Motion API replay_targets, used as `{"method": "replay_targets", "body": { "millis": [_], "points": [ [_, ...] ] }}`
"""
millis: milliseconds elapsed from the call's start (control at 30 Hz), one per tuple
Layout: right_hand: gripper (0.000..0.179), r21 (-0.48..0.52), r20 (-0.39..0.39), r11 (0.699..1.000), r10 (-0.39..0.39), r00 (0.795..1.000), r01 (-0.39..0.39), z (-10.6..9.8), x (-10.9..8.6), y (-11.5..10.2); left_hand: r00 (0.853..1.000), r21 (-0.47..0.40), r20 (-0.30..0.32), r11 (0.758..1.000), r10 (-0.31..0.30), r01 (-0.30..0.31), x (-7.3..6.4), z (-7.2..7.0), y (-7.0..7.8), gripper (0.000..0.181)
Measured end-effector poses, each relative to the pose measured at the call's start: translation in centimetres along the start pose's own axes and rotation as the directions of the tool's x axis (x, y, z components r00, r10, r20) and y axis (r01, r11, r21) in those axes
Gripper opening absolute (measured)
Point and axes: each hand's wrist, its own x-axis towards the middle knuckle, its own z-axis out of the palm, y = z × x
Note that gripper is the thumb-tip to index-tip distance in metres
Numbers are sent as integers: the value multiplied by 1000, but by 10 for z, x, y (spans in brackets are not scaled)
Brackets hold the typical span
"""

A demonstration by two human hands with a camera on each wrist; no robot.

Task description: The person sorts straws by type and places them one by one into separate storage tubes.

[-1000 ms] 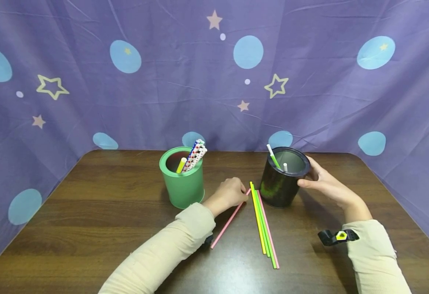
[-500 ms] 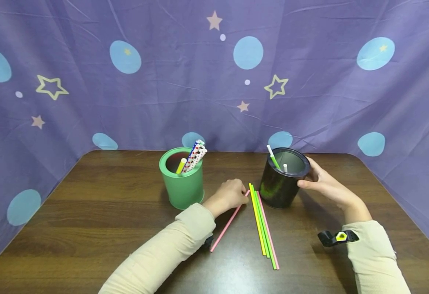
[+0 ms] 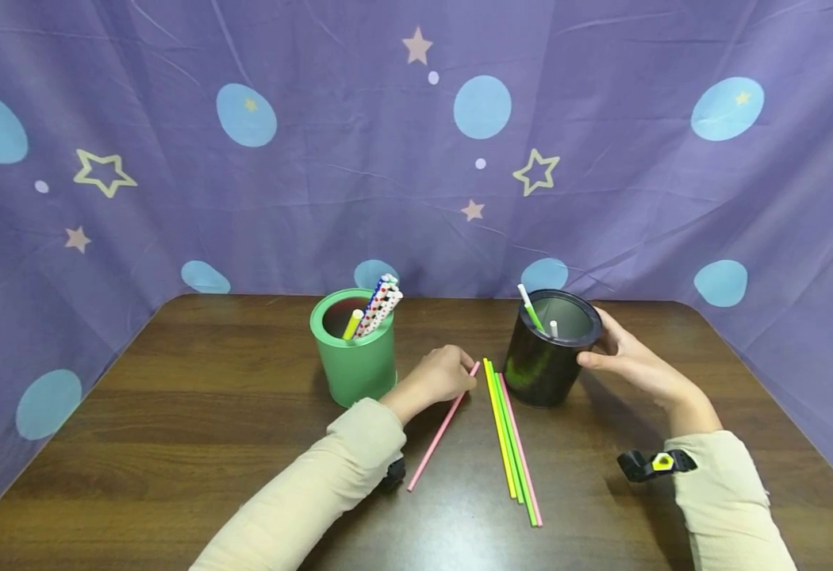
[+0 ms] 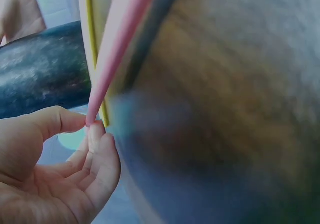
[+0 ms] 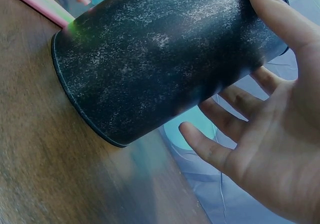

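**Pink straw [image 3: 433, 446] pinched in one hand, black can [image 3: 541, 369] held in the other**

So the left hand [image 3: 438, 377] has thumb and fingertips together on the pink straw, right up at its far end. The rest of the straw slants back toward near left; can't tell whether that near end touches the table [image 3: 209, 428]. The right hand [image 3: 641, 369] is wrapped on the black can from the right, thumb on the near side and fingers round the far side, up by the rim.

My read: this is the pick-up step, one straw singled out, the can being steadied. Just right of it, the loose yellow, green and pink straws [image 3: 518, 460] lie in a narrow bunch, so I'd say the next move needs a firm pinch and a lift that doesn't snag them. Tipping the straw upright would probably take a regrip, since it's held so close to the end.

Off to the left, the green can [image 3: 361, 373] has polka-dot straws [image 3: 381, 309] leaning right.
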Motion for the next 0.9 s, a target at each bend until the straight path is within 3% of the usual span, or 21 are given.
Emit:
{"method": "replay_targets", "body": {
  "millis": [300,400,500,733,900],
  "points": [
    [77,2,5,1000,-1,1000,1,0,0,1,998,-195,-15,978,67,-69,-6,-17,4,28],
    [77,1,5,1000,-1,1000,1,0,0,1,997,-270,-34,960,73,-80,-8,-21,5,29],
    [77,-2,2,1000,0,1000,0,0,0,0,993,-292,-79,950,93,-112,-10,-26,7,29],
    [77,-4,4,1000,1,1000,0,0,0,0,965,-270,-196,937,172,-222,-16,-40,16,27],
    [77,-7,2,1000,10,1000,-10,1,0,-1,942,-320,-251,898,225,-300,-20,-49,24,28]
  ]
}}
